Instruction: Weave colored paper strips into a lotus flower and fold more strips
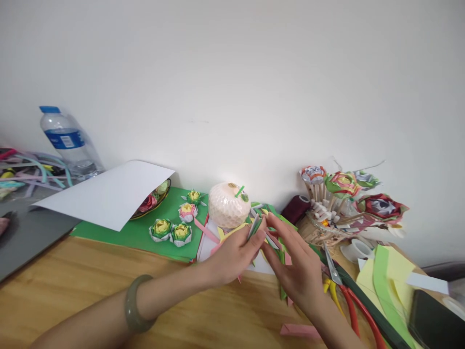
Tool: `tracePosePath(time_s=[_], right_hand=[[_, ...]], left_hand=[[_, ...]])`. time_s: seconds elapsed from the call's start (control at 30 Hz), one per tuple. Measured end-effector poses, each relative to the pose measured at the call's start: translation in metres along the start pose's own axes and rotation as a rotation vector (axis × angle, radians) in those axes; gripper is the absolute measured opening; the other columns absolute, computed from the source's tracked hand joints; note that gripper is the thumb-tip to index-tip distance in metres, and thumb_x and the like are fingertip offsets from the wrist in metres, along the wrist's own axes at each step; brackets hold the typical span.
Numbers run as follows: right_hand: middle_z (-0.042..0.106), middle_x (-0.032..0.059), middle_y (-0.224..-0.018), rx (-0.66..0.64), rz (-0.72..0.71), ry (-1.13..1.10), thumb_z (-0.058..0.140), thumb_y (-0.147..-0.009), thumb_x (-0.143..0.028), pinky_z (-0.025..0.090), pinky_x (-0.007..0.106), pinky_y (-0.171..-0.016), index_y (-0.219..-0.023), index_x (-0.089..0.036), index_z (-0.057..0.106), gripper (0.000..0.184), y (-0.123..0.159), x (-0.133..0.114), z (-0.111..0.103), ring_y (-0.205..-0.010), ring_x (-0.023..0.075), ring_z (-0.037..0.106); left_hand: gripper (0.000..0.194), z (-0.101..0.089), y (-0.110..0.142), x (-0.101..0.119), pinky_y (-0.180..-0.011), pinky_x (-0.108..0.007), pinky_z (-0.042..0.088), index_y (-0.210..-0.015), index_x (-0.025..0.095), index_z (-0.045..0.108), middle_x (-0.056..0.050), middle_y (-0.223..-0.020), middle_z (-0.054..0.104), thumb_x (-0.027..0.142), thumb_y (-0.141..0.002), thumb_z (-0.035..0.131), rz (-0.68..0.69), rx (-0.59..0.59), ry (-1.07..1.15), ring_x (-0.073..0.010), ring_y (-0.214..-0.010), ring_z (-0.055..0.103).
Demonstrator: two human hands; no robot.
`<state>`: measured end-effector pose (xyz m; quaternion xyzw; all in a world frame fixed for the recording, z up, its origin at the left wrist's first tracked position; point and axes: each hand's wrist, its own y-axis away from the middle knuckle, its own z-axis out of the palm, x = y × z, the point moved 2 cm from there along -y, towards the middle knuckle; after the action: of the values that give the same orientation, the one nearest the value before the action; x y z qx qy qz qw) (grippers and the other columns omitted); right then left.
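My left hand [234,254] is closed around a small bundle of folded green and white paper [255,226], with the thumb pressed on its side. The fingertips of my right hand [298,264] are brought together at the far edge of the same bundle, gripping it; part of the contact is hidden by the fingers. Beneath and behind both hands lie scattered paper strips [207,230] in pink, yellow and green. Just behind them sits a round white container [228,203] with a green straw.
Several folded paper flowers [161,230] rest on a green sheet [138,239] at left, beside a white sheet [109,194] and a water bottle [63,140]. At right are red-handled scissors [350,300], a basket of paper flowers [323,230], paper sheets [381,276] and a dark phone [436,320].
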<state>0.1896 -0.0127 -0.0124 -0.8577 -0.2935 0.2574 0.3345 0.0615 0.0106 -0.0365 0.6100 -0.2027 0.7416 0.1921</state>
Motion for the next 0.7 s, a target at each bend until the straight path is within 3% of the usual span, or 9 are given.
tracePosePath(time_s=[0.13,0.23,0.33,0.5,0.7], right_hand=[[0.038,0.0148,-0.138,-0.165,0.056,0.026,0.063,-0.073,-0.023,0.043,0.047,-0.094,-0.143,-0.021,0.008,0.089,0.004,-0.006,0.009,-0.124,0.0297,0.040],[0.026,0.0189,-0.143,-0.204,0.065,0.123,0.069,-0.064,-0.022,0.039,0.052,-0.096,-0.142,-0.016,-0.005,0.108,0.005,-0.011,0.017,-0.128,0.0334,0.031],[0.029,0.0206,-0.142,-0.167,0.029,0.192,0.067,-0.064,-0.019,0.039,0.053,-0.095,-0.142,-0.015,-0.006,0.107,0.005,-0.013,0.021,-0.127,0.0338,0.032],[0.042,0.0206,-0.133,-0.156,-0.008,0.197,0.065,-0.065,-0.022,0.041,0.052,-0.093,-0.142,-0.013,-0.003,0.104,0.004,-0.013,0.019,-0.123,0.0345,0.039],[0.007,0.0222,-0.147,-0.240,-0.084,0.124,0.066,-0.065,-0.021,0.033,0.054,-0.099,-0.141,-0.013,-0.010,0.108,0.005,-0.012,0.020,-0.134,0.0346,0.016]], left_hand=[[0.042,0.000,-0.002,0.009,-0.082,-0.028,0.035,-0.106,0.019,0.054,-0.002,-0.081,0.052,0.051,-0.084,0.039,0.128,0.126,-0.130,-0.0172,-0.086,0.048],[0.043,0.001,-0.002,0.006,-0.071,-0.028,0.038,-0.102,0.018,0.053,0.000,-0.073,0.049,0.054,-0.083,0.039,0.070,0.124,-0.141,-0.0155,-0.074,0.048],[0.042,0.000,-0.002,0.001,-0.055,-0.025,0.035,-0.087,0.018,0.050,0.004,-0.060,0.041,0.057,-0.082,0.038,0.003,0.104,-0.112,-0.0116,-0.057,0.041],[0.040,0.001,-0.003,0.003,-0.048,-0.022,0.037,-0.078,0.020,0.040,0.006,-0.055,0.040,0.059,-0.080,0.039,-0.064,0.097,-0.023,-0.0088,-0.048,0.041],[0.040,0.003,-0.005,0.001,-0.038,-0.019,0.034,-0.076,0.020,0.038,0.009,-0.048,0.034,0.061,-0.078,0.041,-0.086,0.042,0.100,-0.0060,-0.038,0.033]])
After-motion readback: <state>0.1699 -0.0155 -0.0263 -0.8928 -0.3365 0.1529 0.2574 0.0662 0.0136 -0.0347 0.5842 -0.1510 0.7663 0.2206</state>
